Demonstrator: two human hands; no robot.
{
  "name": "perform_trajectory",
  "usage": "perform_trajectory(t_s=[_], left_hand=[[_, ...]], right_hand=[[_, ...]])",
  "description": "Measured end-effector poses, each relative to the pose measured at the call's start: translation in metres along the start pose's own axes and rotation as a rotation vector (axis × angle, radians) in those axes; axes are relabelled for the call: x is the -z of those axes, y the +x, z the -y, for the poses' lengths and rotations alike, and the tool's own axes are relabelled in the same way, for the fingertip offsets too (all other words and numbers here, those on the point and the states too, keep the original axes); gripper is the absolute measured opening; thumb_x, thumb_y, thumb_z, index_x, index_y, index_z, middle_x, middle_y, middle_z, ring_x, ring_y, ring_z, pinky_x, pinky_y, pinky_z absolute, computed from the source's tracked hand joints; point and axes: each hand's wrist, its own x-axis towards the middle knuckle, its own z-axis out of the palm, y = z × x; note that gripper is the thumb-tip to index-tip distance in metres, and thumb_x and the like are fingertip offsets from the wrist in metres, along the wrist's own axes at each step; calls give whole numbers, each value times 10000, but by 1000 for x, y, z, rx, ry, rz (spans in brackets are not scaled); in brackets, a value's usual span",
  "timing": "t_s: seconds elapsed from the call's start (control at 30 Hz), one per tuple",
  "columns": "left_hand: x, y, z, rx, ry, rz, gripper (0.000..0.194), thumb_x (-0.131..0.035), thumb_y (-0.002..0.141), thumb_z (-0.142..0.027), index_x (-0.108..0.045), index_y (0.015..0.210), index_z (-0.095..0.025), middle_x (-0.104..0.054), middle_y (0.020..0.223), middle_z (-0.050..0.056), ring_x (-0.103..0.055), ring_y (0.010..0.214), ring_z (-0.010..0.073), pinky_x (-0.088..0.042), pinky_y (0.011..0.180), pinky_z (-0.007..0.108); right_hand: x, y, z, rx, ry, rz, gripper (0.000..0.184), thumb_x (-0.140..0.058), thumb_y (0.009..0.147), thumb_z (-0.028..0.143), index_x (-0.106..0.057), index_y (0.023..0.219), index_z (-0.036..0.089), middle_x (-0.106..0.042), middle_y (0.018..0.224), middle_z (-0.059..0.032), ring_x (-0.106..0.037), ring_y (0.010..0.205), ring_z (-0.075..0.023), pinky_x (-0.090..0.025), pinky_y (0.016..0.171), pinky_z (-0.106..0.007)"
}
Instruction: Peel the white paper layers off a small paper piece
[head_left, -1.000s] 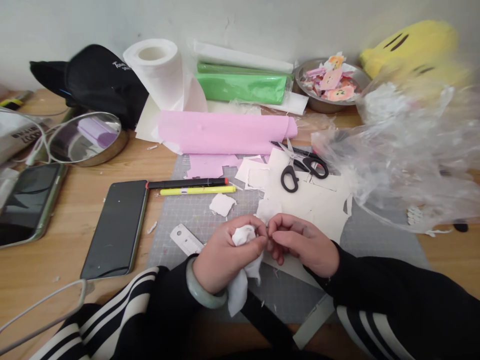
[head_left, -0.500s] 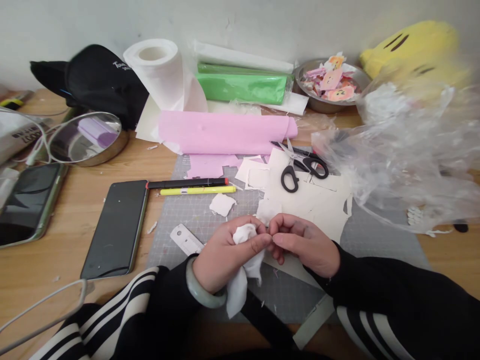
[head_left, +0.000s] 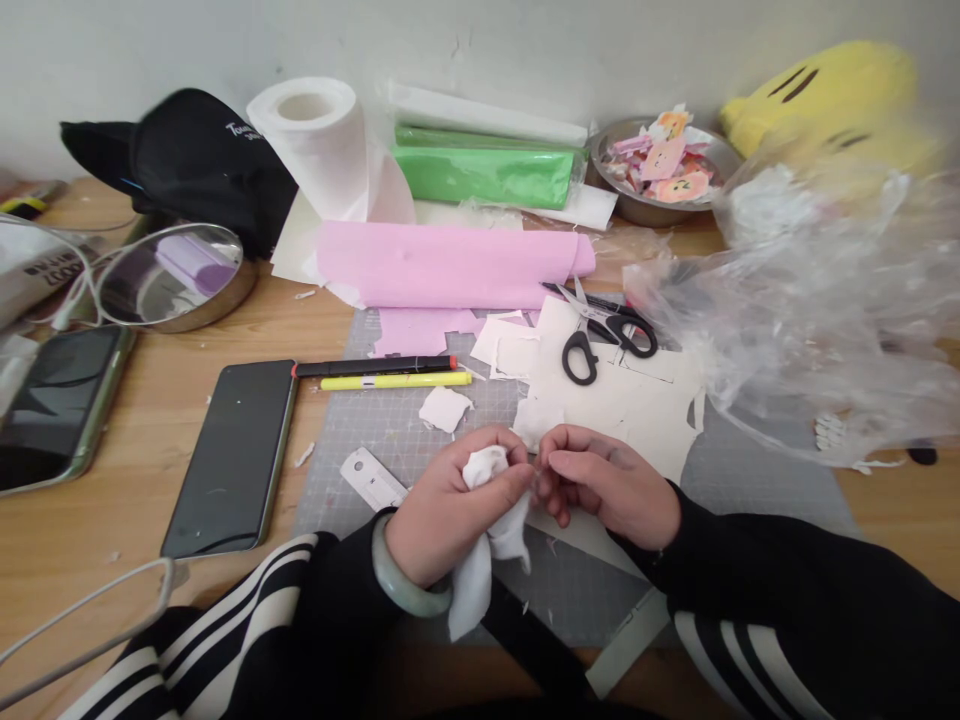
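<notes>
My left hand (head_left: 450, 505) is closed around a crumpled white tissue (head_left: 484, 540), whose loose end hangs below the palm. My right hand (head_left: 607, 490) is pinched shut, its fingertips touching the left thumb and the tissue's edge; what it pinches is too small to make out. Both hands hover over a grey cutting mat (head_left: 390, 430). A white ruler (head_left: 371, 480) lies just left of my left hand. Cream paper sheets (head_left: 630, 400) lie behind the right hand, with black-handled scissors (head_left: 600, 335) resting on them.
A black phone (head_left: 236, 455), a black pen (head_left: 375, 367) and a yellow pen (head_left: 394, 381) lie to the left. Behind are pink foam sheet (head_left: 450, 265), green roll (head_left: 484, 175), paper roll (head_left: 319, 145), round mirror (head_left: 172, 275), metal bowl (head_left: 637, 205), and a crumpled clear plastic bag (head_left: 817, 300).
The hands have shifted very slightly; the left thumb has slid over the tissue and the tissue's hanging end sits a little lower. Nothing else moved.
</notes>
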Motion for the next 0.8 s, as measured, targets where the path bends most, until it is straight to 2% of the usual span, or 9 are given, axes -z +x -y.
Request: perform_trajectory(t_s=[0.13, 0.37, 0.67, 0.8], left_hand=[[1, 0, 0, -26, 28, -60, 104, -547, 739, -205, -493, 683, -136, -566, 680, 7, -522, 669, 109, -403, 642, 233], [-2, 0, 2, -27, -134, -50, 107, -540, 750, -175, -439, 716, -162, -574, 668, -10, -538, 659, 108, -428, 671, 262], [-3, -2, -2, -51, 109, -43, 78, -567, 718, -202, -514, 749, -155, -592, 601, -13, -546, 565, 93, -415, 552, 205], [-3, -2, -4, -79, 280, -91, 62, -562, 709, -202, -520, 707, -156, -577, 605, -18, -527, 574, 88, -408, 561, 198]], right_hand=[[1, 1, 0, -24, 22, -16, 207, -620, 610, 269, -466, 613, 130, -513, 495, 44, -472, 409, -35, -382, 392, -160], [2, 1, -2, -13, 8, 1, 211, -623, 607, 269, -472, 654, 129, -538, 552, 30, -479, 438, -37, -389, 401, -164], [2, 0, -3, 15, 9, 25, 231, -648, 621, 265, -477, 692, 128, -520, 502, 50, -480, 425, -33, -401, 403, -156], [1, 0, -5, 20, -16, 23, 227, -653, 634, 258, -490, 719, 126, -527, 523, 50, -479, 422, -28, -409, 401, -158]])
